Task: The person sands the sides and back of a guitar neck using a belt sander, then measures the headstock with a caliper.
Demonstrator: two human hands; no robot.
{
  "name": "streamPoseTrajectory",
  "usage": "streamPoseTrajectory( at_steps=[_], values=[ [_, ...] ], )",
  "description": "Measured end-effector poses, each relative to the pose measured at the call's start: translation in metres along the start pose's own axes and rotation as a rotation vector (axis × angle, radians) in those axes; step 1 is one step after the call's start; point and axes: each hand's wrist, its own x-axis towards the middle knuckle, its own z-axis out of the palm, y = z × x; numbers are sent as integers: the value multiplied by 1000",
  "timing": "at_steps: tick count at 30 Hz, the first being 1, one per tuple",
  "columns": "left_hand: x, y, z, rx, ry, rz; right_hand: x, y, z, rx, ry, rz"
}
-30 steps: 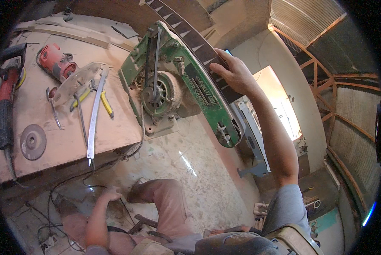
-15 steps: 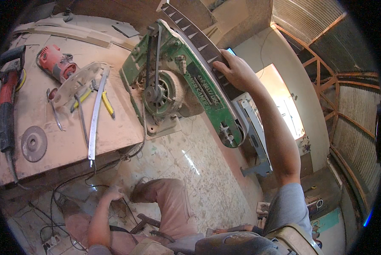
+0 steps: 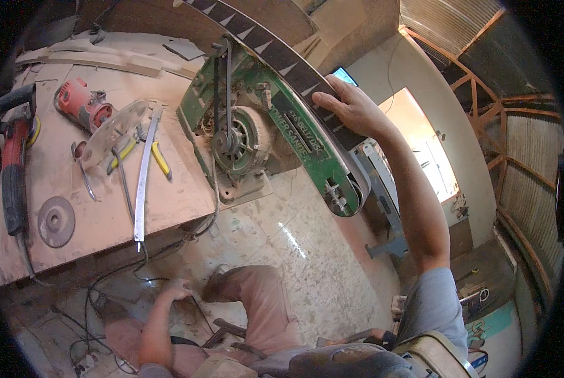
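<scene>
My right hand (image 3: pixel 351 110) presses on a long dark guitar fretboard (image 3: pixel 256 41) with white triangular inlays, thumb and fingertips at its near part. The fretboard lies along the top of a green belt sander (image 3: pixel 294 132), its far end running past the top edge of the view. My left hand (image 3: pixel 180 290) hangs low over the floor, left of my bent leg, its fingers curled closed. A thin dark line runs down beside it; what the fingers hold, if anything, is too small to tell.
On the dusty workbench (image 3: pixel 181 195) at left lie an angle grinder (image 3: pixel 14 170), a red power tool (image 3: pixel 83 104), yellow-handled pliers (image 3: pixel 161 160), a metal strip (image 3: pixel 146 183) and a grinding disc (image 3: pixel 56 220). Black cables (image 3: pixel 96 290) trail to the floor. A grey machine (image 3: pixel 382 183) stands behind my right arm.
The fretboard's far end has shifted left and away, past the sander. My right hand stays on it at nearly the same spot. The whole view has tilted slightly.
</scene>
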Motion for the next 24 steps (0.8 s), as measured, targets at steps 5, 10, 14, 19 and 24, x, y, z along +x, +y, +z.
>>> streamPoseTrajectory(
  at_steps=[5,10,14,19,24],
  values=[
    [-2,-1,-1,-57,-6,-37,0,8,3,-17,49,-46],
    [-4,1,-7,11,1,-27,-3,18,1,-7,27,-37],
    [-9,15,-8,44,-24,-44,-9,21,1,15,28,-40],
    [-12,15,-8,-19,-22,-76,-14,30,2,75,26,-70],
    [-14,16,-11,100,34,11,-17,28,2,128,22,-144]
  ],
)
